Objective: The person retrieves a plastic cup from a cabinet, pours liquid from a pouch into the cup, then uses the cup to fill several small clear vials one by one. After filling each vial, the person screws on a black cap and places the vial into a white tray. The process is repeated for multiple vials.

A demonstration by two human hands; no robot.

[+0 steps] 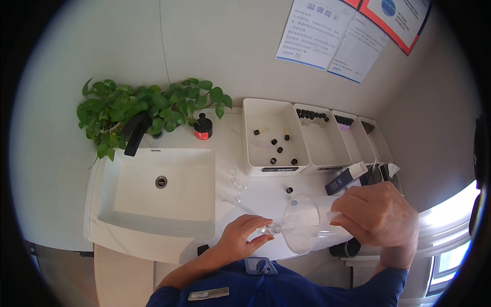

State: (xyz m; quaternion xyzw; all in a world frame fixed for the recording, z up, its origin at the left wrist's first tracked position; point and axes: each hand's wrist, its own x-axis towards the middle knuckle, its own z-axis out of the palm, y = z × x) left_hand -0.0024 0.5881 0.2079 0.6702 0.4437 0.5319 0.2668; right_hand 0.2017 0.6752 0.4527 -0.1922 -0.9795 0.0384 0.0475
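Note:
My left hand (241, 237) grips a small clear glass vial (269, 229) between thumb and fingers, its neck pointing right. Against or very near that neck is the lip of a clear plastic jug (301, 224), tipped over with its wide rim facing left. My right hand (374, 215) is closed at the jug's upper right side, apparently on its handle; the fingers cover the grip. Whether liquid is flowing cannot be made out. Left of the jug, several small clear vials (241, 187) stand or lie on the white counter (226, 209). A loose black cap (289, 190) sits behind the jug.
A white sink (126, 184) with a black faucet (137, 132) is at left, a leafy plant (153, 103) behind it. White bins (276, 169) with black-capped vials line the wall. Nearby are a black pump bottle (203, 126), a dark blue box (344, 179) and a black cylindrical container (345, 248).

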